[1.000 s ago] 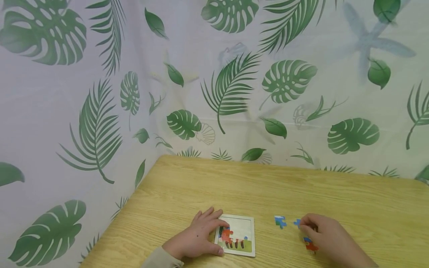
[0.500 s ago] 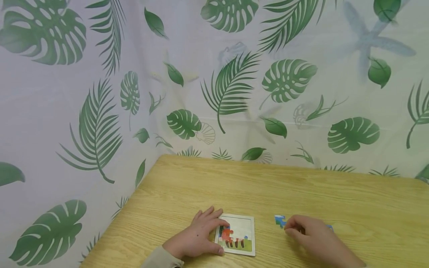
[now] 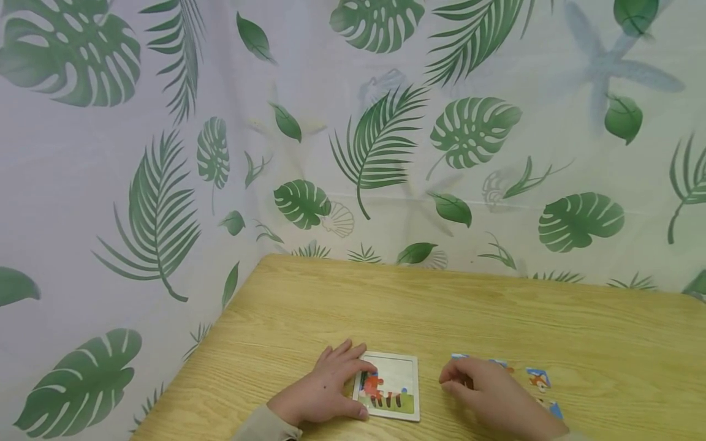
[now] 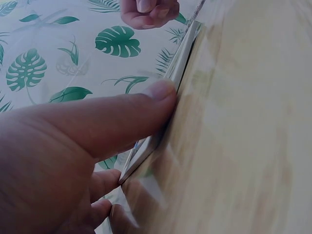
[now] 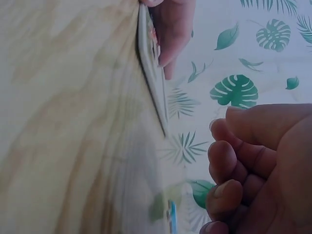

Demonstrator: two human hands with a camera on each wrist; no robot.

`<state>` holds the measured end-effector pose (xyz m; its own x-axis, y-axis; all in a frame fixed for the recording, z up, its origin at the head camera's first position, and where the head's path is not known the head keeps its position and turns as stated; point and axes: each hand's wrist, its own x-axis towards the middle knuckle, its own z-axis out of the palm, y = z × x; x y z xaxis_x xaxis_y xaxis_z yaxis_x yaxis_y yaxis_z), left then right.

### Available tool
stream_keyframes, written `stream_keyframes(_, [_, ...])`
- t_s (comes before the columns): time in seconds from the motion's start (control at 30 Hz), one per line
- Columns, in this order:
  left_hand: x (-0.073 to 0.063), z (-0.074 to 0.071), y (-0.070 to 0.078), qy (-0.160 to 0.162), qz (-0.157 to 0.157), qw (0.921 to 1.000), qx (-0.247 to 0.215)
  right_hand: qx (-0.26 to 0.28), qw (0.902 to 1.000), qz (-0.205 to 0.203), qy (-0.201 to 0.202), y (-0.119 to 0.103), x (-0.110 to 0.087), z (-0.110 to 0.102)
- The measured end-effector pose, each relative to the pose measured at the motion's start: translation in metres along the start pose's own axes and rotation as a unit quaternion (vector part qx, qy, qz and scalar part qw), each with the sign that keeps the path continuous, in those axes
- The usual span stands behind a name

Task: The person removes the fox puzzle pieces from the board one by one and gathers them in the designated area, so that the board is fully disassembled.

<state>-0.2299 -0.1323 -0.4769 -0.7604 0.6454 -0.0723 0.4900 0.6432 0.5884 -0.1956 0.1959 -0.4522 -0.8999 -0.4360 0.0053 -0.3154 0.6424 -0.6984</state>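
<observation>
A small square puzzle tray (image 3: pixel 416 392) lies on the table with part of a red and green picture in it. My left hand (image 3: pixel 325 389) holds its left side: the thumb (image 4: pixel 161 92) presses on the near edge, and the other fingers lie along the left and far side. To the tray's right my right hand (image 3: pixel 485 389) is above the table, its fingers loosely curled, thumb near the index finger. Neither wrist view shows anything between those fingertips. Loose puzzle pieces lie around and partly under it, among them one with a fox (image 3: pixel 538 381).
Another blue piece (image 3: pixel 554 409) lies right of my right forearm, and one more (image 3: pixel 458 355) shows past my knuckles. The wooden table (image 3: pixel 353 300) ends at a white leaf-patterned cloth (image 3: pixel 386 233) behind and on the left.
My right hand has moved left from the loose pieces toward the tray, uncovering pieces on its right. The left hand and the tray have stayed in place.
</observation>
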Motion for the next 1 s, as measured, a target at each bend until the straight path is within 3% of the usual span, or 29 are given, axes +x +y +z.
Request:
stream_keyframes(0.37, [0.0,0.001,-0.001,0.006,0.001,1.0,0.007,0.029,0.9995,0.003,-0.012,-0.025,0.022,0.016])
stream_keyframes(1.0, [0.0,0.001,-0.001,0.007,0.006,1.0,0.002,0.006,0.9996,-0.007,-0.026,-0.047,0.049,0.04])
